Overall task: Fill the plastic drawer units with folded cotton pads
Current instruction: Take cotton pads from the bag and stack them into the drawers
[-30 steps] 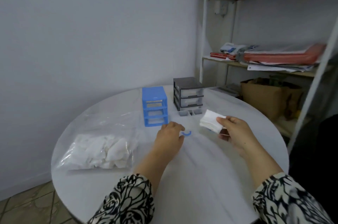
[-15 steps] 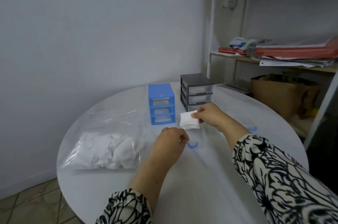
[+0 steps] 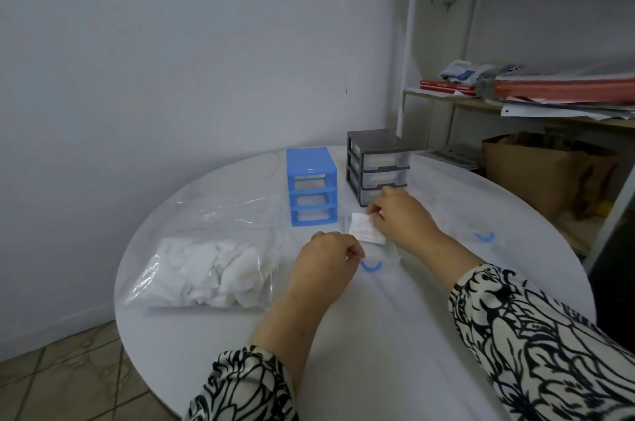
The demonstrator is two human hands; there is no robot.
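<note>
On the left of the round white table (image 3: pixel 395 369) lies a clear plastic bag (image 3: pixel 206 269) stuffed with white cotton pads, flat on the tabletop and well apart from the drawers. Further in, toward the far edge, a blue drawer unit (image 3: pixel 312 192) stands upright with three drawers stacked, and just beside it to the right a grey drawer unit (image 3: pixel 377 162) stands with see-through drawers. In front of the blue unit the left hand (image 3: pixel 326 266) hovers low over the table, fingers curled in on themselves; whether they pinch anything cannot be told. Right of it the right hand (image 3: pixel 402 217) pinches the edge of a folded cotton pad (image 3: pixel 366 227), held just in front of the grey unit's lowest drawer. A small blue arc mark (image 3: pixel 371 266) shows on the table below the pad, another (image 3: pixel 485 237) further right. Beyond the table a shelf (image 3: pixel 457 100) carries papers and folders, with a cardboard box (image 3: pixel 529 173) below
</note>
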